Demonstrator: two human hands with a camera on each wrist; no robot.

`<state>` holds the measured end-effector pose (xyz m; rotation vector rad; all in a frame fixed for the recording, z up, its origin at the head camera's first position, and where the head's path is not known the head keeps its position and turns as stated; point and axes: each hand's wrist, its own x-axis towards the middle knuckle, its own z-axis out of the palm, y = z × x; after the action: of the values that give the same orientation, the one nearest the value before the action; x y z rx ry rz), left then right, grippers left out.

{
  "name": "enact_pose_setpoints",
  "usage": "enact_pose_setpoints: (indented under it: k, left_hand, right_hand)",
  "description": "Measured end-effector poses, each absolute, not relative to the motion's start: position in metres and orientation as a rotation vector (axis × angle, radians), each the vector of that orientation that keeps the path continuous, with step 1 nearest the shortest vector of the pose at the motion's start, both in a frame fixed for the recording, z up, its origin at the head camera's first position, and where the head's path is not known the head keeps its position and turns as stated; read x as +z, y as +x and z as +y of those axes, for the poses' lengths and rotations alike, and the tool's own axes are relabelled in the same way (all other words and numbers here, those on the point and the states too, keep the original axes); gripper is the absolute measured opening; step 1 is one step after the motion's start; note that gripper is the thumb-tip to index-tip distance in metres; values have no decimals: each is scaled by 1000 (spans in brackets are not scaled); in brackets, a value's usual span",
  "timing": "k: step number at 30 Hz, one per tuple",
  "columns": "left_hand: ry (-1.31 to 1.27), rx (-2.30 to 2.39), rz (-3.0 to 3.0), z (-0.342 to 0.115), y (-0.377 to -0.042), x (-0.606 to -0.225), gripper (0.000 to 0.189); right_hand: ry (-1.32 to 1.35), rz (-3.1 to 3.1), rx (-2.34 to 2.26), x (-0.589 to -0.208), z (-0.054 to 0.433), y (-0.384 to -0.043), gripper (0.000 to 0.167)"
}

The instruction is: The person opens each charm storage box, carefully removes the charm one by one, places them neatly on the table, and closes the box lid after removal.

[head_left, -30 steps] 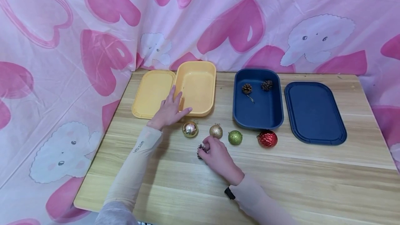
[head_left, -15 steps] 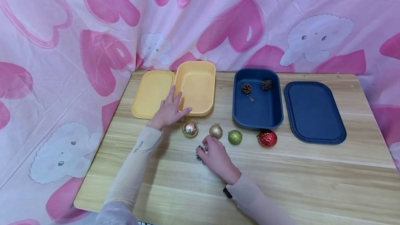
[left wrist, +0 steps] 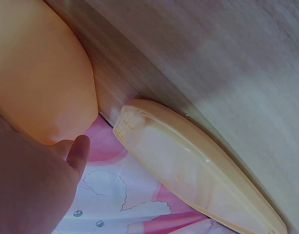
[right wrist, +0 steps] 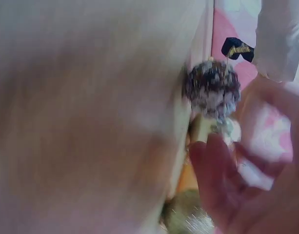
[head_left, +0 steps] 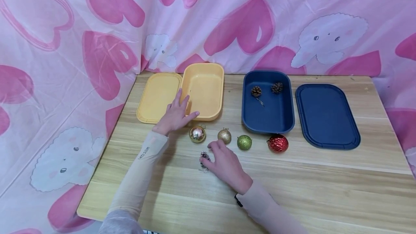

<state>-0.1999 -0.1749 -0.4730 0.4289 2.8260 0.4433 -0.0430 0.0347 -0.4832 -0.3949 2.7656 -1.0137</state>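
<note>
My right hand (head_left: 227,163) hovers low over the table with thumb and fingers spread. Just left of its thumb lies a frosted pine cone (head_left: 204,161), most of it in sight. The right wrist view has this pine cone (right wrist: 212,90) beyond the fingertips (right wrist: 208,148), blurred, with a gap between them. Spread fingers of my left hand (head_left: 175,116) rest at the near left rim of a yellow box (head_left: 219,113), whose inside shows nothing. In the left wrist view, part of the left hand (left wrist: 32,185) appears beside yellow plastic.
A shiny gold ball (head_left: 197,134), a glittery gold ball (head_left: 224,136), a green ball (head_left: 244,142) and a red ball (head_left: 278,143) form a row. Behind stand a blue box (head_left: 266,120) with two pine cones (head_left: 256,91), a yellow lid (head_left: 156,96) and a blue lid (head_left: 328,116).
The right thumb and fingers have parted from a close hold on the frosted pine cone, which now lies slightly farther left and more exposed. The left hand has stayed put.
</note>
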Motion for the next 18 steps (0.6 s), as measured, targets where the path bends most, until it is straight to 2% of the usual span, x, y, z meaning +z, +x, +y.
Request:
enact_pose_setpoints:
  k: [4,7,12,18]
  left_hand:
    - [429,447,2826,-175,-200,-473,95]
    - [435,444,2827,-175,-201,-473,95]
    - [441,438,2824,-174,-200,-473,95]
    - [442,443,2825,-174,-200,-473,95]
  right_hand:
    - [-830,2798,-807,-482,36,-43,39]
    - [-1006,2805,-692,-483,35,-42,28]
    - [-1015,2870,-591,-483,33,-42,15]
    - [-906,2967,-526,-481,31,-45,19]
